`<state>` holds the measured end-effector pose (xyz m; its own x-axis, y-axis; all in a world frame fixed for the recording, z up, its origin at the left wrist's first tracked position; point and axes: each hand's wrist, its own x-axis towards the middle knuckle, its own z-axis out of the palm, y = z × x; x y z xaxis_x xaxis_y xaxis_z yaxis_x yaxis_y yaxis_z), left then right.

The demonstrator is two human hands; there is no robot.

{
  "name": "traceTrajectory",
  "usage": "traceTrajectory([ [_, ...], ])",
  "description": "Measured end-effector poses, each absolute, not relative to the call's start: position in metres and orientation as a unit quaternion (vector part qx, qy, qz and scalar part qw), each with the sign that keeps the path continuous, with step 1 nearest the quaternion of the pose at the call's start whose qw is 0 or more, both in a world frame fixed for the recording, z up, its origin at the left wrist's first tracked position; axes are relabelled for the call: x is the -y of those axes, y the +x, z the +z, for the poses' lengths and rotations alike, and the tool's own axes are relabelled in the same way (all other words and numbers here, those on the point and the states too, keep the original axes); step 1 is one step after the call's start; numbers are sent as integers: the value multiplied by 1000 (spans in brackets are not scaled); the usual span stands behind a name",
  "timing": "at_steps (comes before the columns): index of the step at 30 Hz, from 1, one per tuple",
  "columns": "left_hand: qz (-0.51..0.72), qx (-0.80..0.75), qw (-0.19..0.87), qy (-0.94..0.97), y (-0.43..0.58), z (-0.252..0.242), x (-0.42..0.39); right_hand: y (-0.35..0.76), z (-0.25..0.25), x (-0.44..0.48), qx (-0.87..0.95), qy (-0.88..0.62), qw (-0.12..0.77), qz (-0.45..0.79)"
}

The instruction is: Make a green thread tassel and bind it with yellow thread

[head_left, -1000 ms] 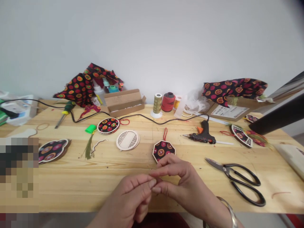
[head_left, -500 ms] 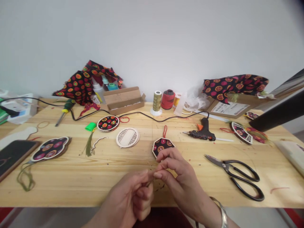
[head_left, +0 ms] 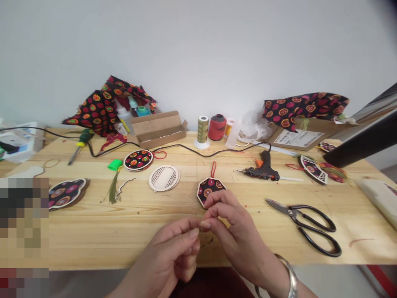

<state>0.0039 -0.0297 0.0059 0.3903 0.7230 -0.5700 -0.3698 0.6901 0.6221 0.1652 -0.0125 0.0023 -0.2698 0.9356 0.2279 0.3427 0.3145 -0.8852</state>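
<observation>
My left hand (head_left: 173, 252) and my right hand (head_left: 232, 236) meet near the front edge of the wooden table (head_left: 93, 231), fingertips pinched together on something very thin that I cannot make out. My right wrist wears a metal bangle (head_left: 290, 277). Just beyond my right fingers lies an octagonal fabric-covered ornament (head_left: 208, 188) with a red loop. A pale wooden lattice disc (head_left: 164, 178) and a round patterned ornament (head_left: 138, 159) lie further left.
Black scissors (head_left: 307, 225) lie to the right, a black glue gun (head_left: 262, 170) with its cord behind them. Thread spools (head_left: 202, 130), a cardboard box (head_left: 158, 128), patterned fabric (head_left: 104, 105), a screwdriver (head_left: 79, 145) and a green tassel (head_left: 114, 182) sit further back.
Both hands stay pinched together and have shifted only slightly; the view has tilted a little, so the table items sit somewhat higher and to the left.
</observation>
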Motion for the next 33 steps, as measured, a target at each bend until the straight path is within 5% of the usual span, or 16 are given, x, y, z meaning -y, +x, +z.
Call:
traceTrajectory([
  [9,339,-448,802,204,6,3,29,167,0,12,678,-465,430,373],
  [14,366,-485,775,176,4,1,29,209,-1,-2,611,-589,498,174],
  [22,387,-512,752,152,6,1,28,247,-23,3,689,-654,303,73],
  [33,411,-505,742,159,-1,-5,27,224,-15,-11,771,-597,204,83],
])
